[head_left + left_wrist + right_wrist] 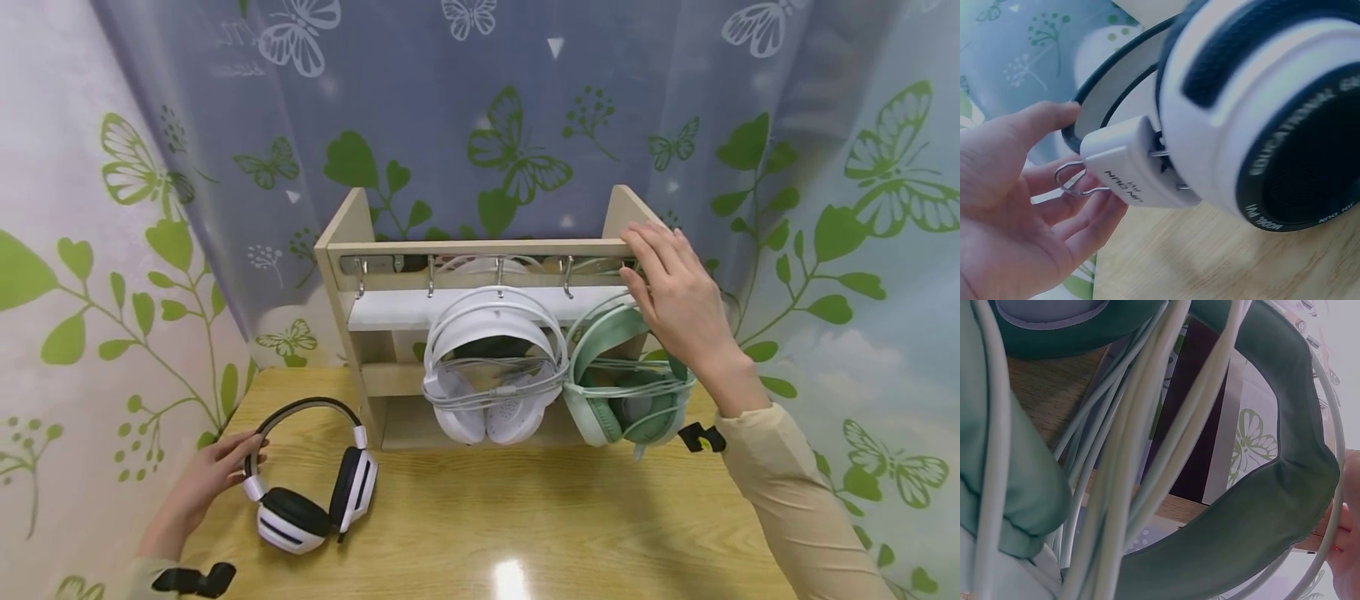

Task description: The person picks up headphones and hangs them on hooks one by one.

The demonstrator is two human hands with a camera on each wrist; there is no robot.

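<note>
My left hand (206, 479) holds black-and-white headphones (355, 492) by the side of the headband, left of a wooden rack (352, 275). In the left wrist view, the thumb is on the black band, with a thin metal wire loop (1069, 178) by the fingers. My right hand (678, 292) rests on the rack's upper right corner, fingers over the top edge and thumb in front. Just below it hang green headphones (600, 350), with pale cable wound around them; they fill the right wrist view. White headphones (487, 333), also wrapped in cable, hang mid-rack.
Several metal hooks (431, 275) line the rack's front rail; the leftmost ones carry nothing. A white shelf (390, 308) lies behind them. The rack stands on a wood-grain table (450, 517), with butterfly-patterned curtains (420, 100) behind and at the sides.
</note>
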